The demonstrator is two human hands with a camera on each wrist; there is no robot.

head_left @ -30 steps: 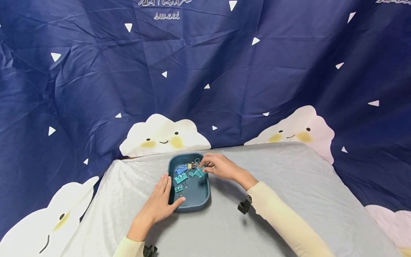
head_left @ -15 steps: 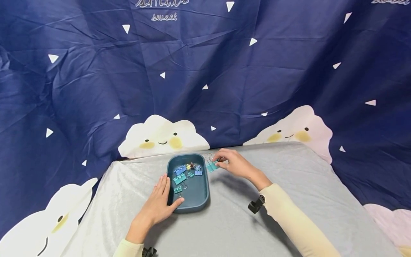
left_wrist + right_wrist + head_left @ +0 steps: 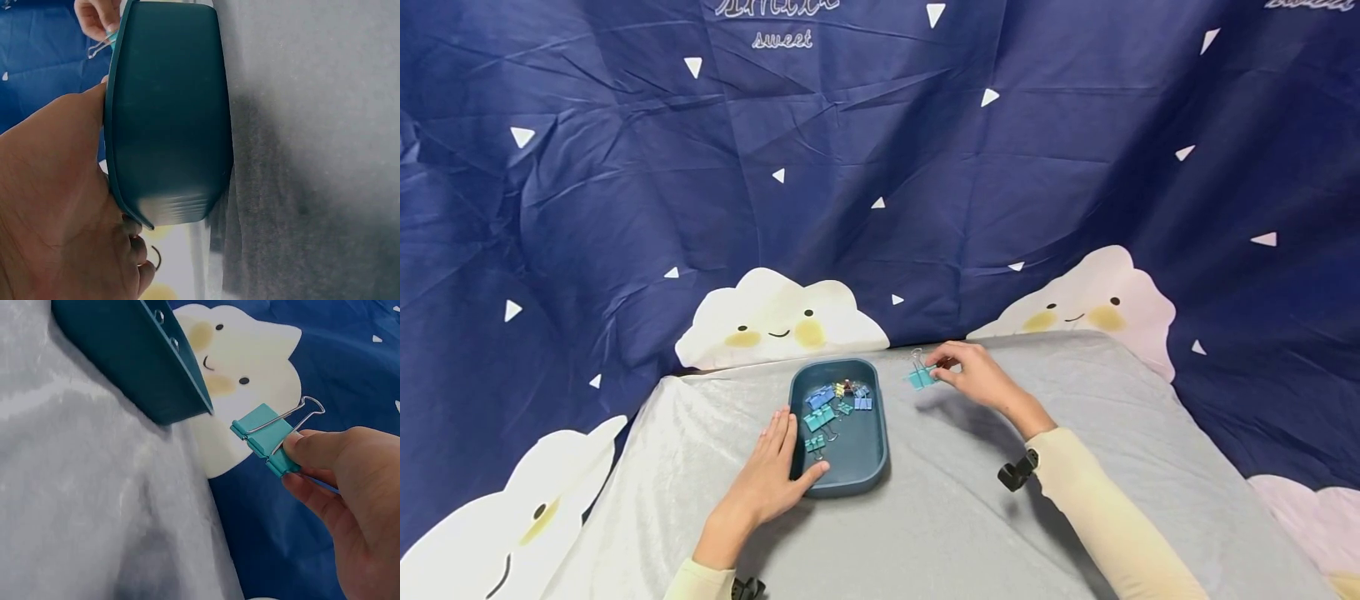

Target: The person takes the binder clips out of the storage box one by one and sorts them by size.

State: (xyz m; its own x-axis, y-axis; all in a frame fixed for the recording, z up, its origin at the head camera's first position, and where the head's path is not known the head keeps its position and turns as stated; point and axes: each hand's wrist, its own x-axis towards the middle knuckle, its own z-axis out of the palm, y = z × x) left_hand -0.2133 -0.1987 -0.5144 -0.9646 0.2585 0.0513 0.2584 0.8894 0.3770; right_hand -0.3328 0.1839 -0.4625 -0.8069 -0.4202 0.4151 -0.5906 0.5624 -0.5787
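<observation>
Right hand (image 3: 981,379): fingers (image 3: 309,447) pinched narrow on teal clip (image 3: 269,431) near one end, maybe for firm hold. Clip up in air, right of blue box (image 3: 861,454), above gray desk (image 3: 940,533). Left hand (image 3: 765,475): straight fingers on box's left rim, likely to keep box still. Other clips (image 3: 820,418) inside box; walls likely stop them straying.

"What sort of place is this looking like?"

"A makeshift, screened-off work spot. A navy curtain (image 3: 865,150) is hanging behind, showing smiling clouds (image 3: 767,302), white triangles (image 3: 990,97) and the word 'sweet' (image 3: 782,39)."

"And below?"

"A grey cloth (image 3: 955,537) is covering the work surface. The curtain is hiding the wider room, leaving home or studio unclear."
</observation>
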